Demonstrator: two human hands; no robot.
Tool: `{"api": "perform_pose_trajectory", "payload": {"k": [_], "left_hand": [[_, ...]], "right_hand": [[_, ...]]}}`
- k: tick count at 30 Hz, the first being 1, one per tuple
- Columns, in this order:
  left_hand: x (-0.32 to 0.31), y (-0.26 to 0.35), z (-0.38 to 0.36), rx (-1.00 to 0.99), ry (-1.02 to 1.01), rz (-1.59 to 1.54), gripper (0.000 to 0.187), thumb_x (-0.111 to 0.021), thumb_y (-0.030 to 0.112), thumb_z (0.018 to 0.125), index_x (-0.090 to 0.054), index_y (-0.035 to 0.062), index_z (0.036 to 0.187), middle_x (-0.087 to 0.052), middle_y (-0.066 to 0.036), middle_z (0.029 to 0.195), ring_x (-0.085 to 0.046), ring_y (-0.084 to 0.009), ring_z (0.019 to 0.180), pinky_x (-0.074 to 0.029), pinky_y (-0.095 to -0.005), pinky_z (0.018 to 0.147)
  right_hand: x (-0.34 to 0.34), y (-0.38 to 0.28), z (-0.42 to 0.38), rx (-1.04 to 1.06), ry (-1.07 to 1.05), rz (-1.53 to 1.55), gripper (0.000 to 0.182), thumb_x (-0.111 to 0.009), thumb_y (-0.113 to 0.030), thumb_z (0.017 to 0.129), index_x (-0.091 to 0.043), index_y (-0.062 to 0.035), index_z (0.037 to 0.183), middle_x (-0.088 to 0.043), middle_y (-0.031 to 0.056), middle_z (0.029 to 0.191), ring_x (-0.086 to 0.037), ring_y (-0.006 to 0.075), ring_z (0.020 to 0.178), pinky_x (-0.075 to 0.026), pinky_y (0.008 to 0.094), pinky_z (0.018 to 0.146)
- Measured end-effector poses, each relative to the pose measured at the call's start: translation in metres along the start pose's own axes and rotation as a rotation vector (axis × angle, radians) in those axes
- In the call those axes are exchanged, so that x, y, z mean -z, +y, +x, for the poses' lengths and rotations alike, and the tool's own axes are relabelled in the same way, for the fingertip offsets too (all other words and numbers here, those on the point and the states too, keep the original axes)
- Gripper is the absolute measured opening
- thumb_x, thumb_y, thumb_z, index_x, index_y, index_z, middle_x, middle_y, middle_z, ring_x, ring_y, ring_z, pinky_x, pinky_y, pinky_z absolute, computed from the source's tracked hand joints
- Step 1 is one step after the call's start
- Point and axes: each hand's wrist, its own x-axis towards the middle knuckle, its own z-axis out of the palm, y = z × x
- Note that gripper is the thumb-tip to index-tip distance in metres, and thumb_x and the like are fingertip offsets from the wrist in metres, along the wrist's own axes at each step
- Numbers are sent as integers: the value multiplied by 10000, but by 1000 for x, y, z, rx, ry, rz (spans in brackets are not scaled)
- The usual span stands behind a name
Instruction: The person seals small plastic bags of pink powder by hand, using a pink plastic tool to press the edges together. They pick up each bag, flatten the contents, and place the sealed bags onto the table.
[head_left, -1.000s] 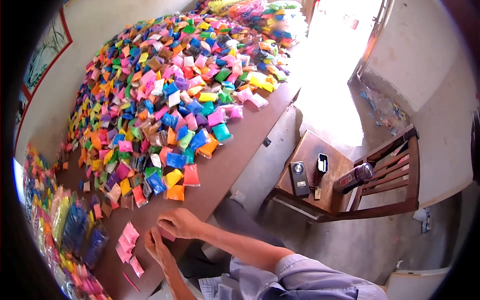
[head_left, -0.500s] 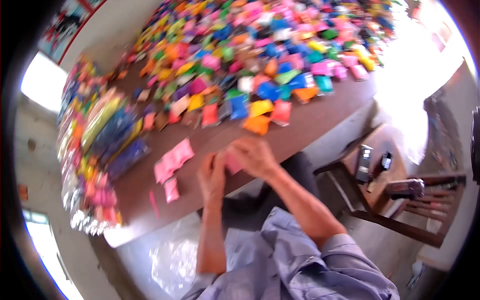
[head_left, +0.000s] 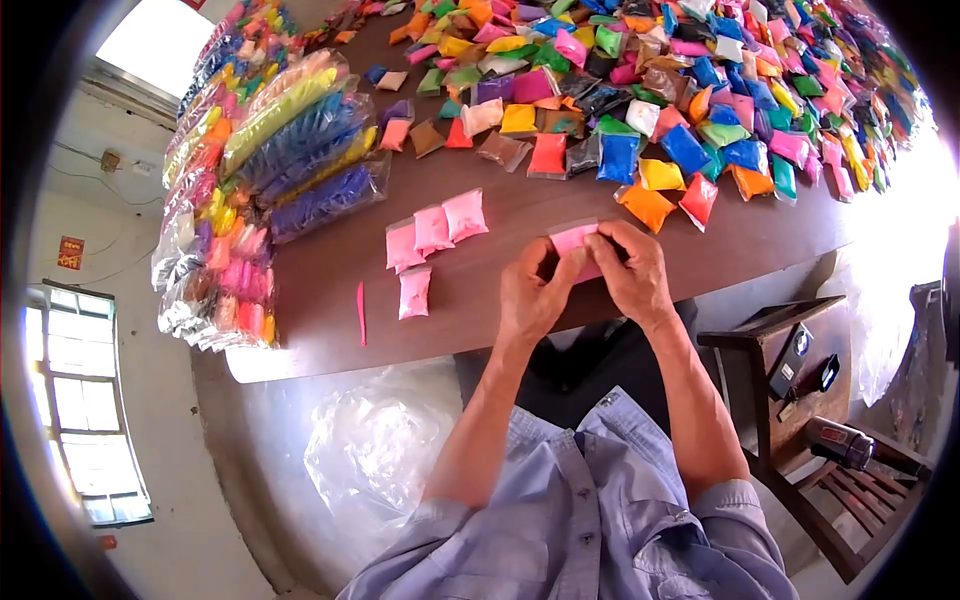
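Between both hands is a small pink packet (head_left: 574, 239), held near the front edge of the brown table. My left hand (head_left: 535, 290) is closed on its left side, thumb on the front. My right hand (head_left: 632, 275) grips the right side, its thumb close to the other thumb. To the left lie several pink packets (head_left: 433, 230), three in an overlapping row and one (head_left: 414, 293) just below them. A thin pink stick (head_left: 361, 314) lies further left on the table.
A large spread of coloured packets (head_left: 620, 155) covers the back of the brown table (head_left: 330, 275). Bagged bundles (head_left: 330, 200) are piled at the left. At right stand a wooden stool (head_left: 800, 350) with small devices and a chair (head_left: 860, 500). Clear plastic (head_left: 375, 440) lies below.
The view has shifted and is sharper. Both hands remain on the pink packet, now with their thumbs close together on its front.
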Motion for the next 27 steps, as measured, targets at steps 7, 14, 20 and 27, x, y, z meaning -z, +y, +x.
{"api": "perform_pose_trajectory", "payload": {"k": [7, 14, 20, 27], "left_hand": [[1, -5, 1, -58, -26, 52, 285, -735, 260, 1017, -706, -20, 976, -616, -77, 720, -524, -106, 694, -466, -318, 617], [0, 11, -3, -75, -39, 124, 277, -691, 242, 1041, -692, -28, 978, -643, -55, 750, -542, -111, 708, -470, -325, 639], [-4, 0, 1, -108, -16, 152, 295, -684, 260, 1052, -691, -22, 965, -640, -162, 736, -596, -240, 644, -487, -393, 629], [-4, 9, -3, -115, -12, 103, 290, -711, 266, 1038, -687, -8, 947, -632, -211, 732, -583, -321, 605, -471, -398, 590]], "right_hand": [[3, -10, 2, -68, -19, 76, 210, -724, -180, 1005, -698, 17, 1073, -683, 128, 848, -647, 197, 760, -512, 340, 682], [1, 0, 0, -48, 9, 67, 223, -701, -203, 1032, -690, 11, 1091, -636, 88, 815, -593, 157, 740, -493, 321, 668], [6, -12, 0, -109, -20, 133, 223, -684, -174, 1038, -688, 15, 1157, -622, 38, 859, -559, 104, 792, -490, 287, 705], [3, 0, -1, -43, -9, 117, 266, -694, -160, 1026, -685, 19, 1222, -671, 47, 900, -586, 107, 793, -505, 284, 703]]}}
